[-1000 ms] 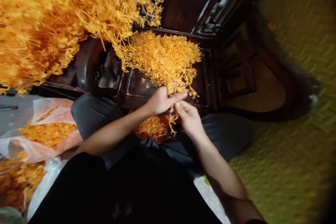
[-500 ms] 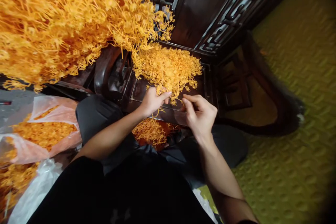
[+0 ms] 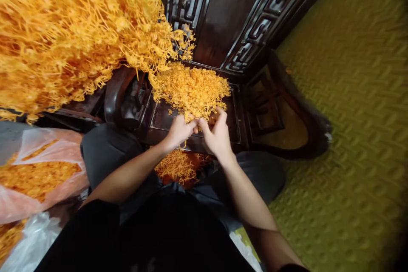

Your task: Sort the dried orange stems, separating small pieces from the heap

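Note:
My left hand (image 3: 181,129) is closed, its thumb and fingers pinching an orange plastic flower piece. A thin orange stem (image 3: 184,144) hangs below that hand. My right hand (image 3: 218,136) meets it from the right, with the thumb tip against the left fingertips and the other fingers curled. What lies between the right thumb and fingers is too small to make out. Just beyond both hands, a mound of small orange plastic flowers (image 3: 194,87) lies on the dark wooden chair seat (image 3: 234,129).
A much larger heap of orange plastic flowers (image 3: 70,38) rises at the left. Below my hands are loose orange stems (image 3: 177,168). Pinkish plastic bags (image 3: 60,136) hold more orange pieces. The carved chair back (image 3: 219,21) and armrest (image 3: 310,136) border the seat; yellow-green matting (image 3: 357,136) covers the right side.
My right hand has moved left to meet my left hand, closing the gap between them. The view has shifted slightly to the right.

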A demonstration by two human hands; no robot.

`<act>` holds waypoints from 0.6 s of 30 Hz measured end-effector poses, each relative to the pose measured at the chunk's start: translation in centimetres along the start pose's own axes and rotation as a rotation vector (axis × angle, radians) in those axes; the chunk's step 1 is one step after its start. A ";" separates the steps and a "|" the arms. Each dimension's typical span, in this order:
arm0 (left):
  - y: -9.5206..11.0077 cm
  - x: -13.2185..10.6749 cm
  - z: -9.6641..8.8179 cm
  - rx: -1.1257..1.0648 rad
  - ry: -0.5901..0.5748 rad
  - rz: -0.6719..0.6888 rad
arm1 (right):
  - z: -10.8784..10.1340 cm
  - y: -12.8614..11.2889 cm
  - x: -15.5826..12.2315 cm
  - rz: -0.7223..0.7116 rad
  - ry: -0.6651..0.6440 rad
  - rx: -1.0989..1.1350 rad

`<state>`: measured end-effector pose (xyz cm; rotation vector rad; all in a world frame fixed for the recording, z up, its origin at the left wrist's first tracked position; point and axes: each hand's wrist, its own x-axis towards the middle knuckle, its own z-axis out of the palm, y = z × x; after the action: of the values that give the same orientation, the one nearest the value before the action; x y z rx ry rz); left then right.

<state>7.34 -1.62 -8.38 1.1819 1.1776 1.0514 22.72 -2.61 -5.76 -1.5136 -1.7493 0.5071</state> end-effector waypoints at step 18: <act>0.0 0.4 -2.1 0.128 0.092 -0.064 | 0.1 3.9 5.4 0.358 0.108 0.766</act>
<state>5.26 -0.97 -8.44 1.1968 1.3631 1.0033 25.21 3.46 -7.11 -1.2429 -1.0037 1.1037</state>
